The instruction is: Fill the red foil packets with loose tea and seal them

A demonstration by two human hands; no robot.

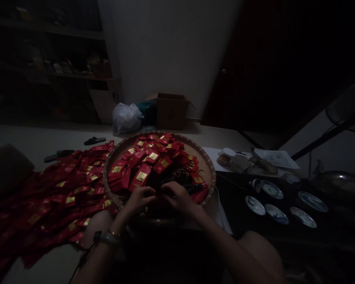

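A round woven bamboo tray [208, 161] stands before me, heaped with small red packets [142, 175] bearing gold labels. Dark loose bits like dried leaves [179, 173] lie at its near right part. Over the near edge, my left hand [140, 199] has its fingers curled together. My right hand [177, 195] faces it closely, fingers bent in a pinch. Whatever lies between the fingertips is lost in the dark. Just right of the right hand, a black slim tool [193, 188] with a white cord [216, 191] rests in the tray.
Many more red packets [68, 201] cover the floor at left, near dark slippers [94, 140]. Behind the tray are a white plastic bag [126, 117] and an open cardboard box [172, 112]. Several blue-and-white dishes [276, 213] and bagged items [239, 162] stand at right.
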